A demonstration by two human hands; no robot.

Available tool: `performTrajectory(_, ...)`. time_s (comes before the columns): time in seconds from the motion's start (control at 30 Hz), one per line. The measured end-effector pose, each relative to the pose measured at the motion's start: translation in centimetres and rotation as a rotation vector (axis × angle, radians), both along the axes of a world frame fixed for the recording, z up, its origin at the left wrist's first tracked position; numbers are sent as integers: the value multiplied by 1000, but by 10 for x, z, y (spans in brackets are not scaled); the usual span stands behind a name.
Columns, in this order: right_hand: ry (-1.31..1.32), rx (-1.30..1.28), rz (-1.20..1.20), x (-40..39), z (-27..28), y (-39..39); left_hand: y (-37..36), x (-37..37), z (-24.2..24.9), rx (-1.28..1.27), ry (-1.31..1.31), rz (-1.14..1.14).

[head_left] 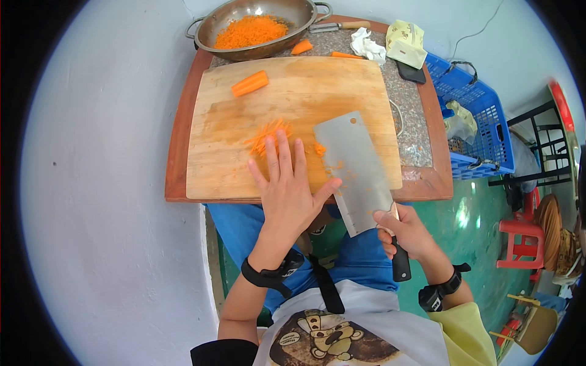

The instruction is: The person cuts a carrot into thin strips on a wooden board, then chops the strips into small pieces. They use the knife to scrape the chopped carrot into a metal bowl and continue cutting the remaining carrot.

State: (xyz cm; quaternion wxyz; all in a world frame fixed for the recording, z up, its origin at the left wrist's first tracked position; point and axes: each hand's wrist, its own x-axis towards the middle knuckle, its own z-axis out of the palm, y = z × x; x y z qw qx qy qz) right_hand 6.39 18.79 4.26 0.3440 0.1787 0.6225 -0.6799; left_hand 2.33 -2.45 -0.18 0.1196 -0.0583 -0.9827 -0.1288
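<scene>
My right hand [408,233] is wrapped around the black handle of a cleaver [359,168]. The broad blade lies tilted nearly flat over the right part of the wooden cutting board [223,158], with bits of carrot stuck to it. My left hand [285,183] is spread, its fingertips at a small pile of carrot shreds [264,138] and its thumb by the blade's left edge. A few more shreds sit beside the blade. Farther back on the board lies a cut piece of carrot [249,83].
A metal two-handled bowl [213,50] with shredded carrot stands behind the board. Carrot pieces [301,47], a peeler-like tool [342,26], crumpled tissue [367,46], a tissue pack [406,43] and a phone [411,72] lie nearby. A blue crate [482,100] stands right; a wall rises left.
</scene>
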Motion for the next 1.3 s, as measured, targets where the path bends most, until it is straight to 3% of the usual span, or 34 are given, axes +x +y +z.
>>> performTrajectory(0.7,-60,-87,24,-1,-1,-12,-4,-4,7,67,-9,-114)
performTrajectory(0.9,-102,-159,11,-10,16,-5,-27,-13,34,433,78,-141)
performTrajectory(0.97,-89,-148,43,-24,31,1,-40,-21,43,922,176,-115)
performTrajectory(1.0,-73,-151,43,-34,41,1,-47,-26,50,918,190,-124)
performTrajectory(1.13,250,80,129,-101,98,-14,-73,-63,88,881,237,-112)
performTrajectory(1.27,626,122,240,-197,128,-50,-108,-149,103,800,202,-88)
performTrajectory(1.3,734,293,301,-229,129,-58,-111,-173,99,790,228,-92)
